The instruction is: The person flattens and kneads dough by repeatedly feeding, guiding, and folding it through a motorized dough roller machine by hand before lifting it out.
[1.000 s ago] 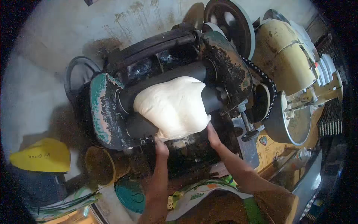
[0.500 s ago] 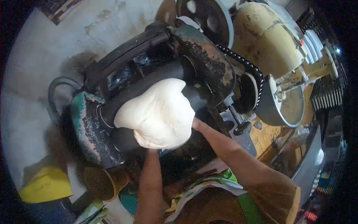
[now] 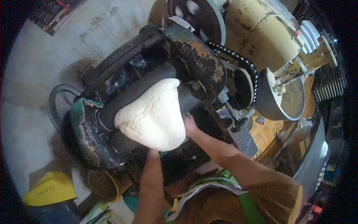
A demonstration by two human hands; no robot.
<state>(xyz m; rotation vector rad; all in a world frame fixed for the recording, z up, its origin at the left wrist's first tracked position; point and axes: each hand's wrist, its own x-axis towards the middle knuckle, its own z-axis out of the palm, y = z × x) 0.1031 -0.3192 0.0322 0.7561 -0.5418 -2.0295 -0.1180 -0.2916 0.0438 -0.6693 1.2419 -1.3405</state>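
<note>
A large, smooth lump of white dough [image 3: 153, 115] lies over the dark rollers [image 3: 128, 89] of a worn dough sheeter [image 3: 201, 52] with chipped green paint. My left hand [image 3: 153, 154] holds the dough from its near lower edge; its fingers are hidden underneath. At the dough's right edge is my right hand [image 3: 190, 125], its back showing and its fingers curled in against the dough, partly hidden.
Right of the rollers run a drive chain [image 3: 253, 71] and a large wheel [image 3: 199, 18]. Beyond stands a cream-coloured mixer [image 3: 264, 33] with a metal bowl [image 3: 287, 100]. A brown bucket [image 3: 108, 184] and a yellow bag [image 3: 52, 188] sit at lower left.
The dough has sagged and narrowed towards the rollers, its surface more wrinkled. More of my right hand shows at its right edge. The view has shifted slightly.
</note>
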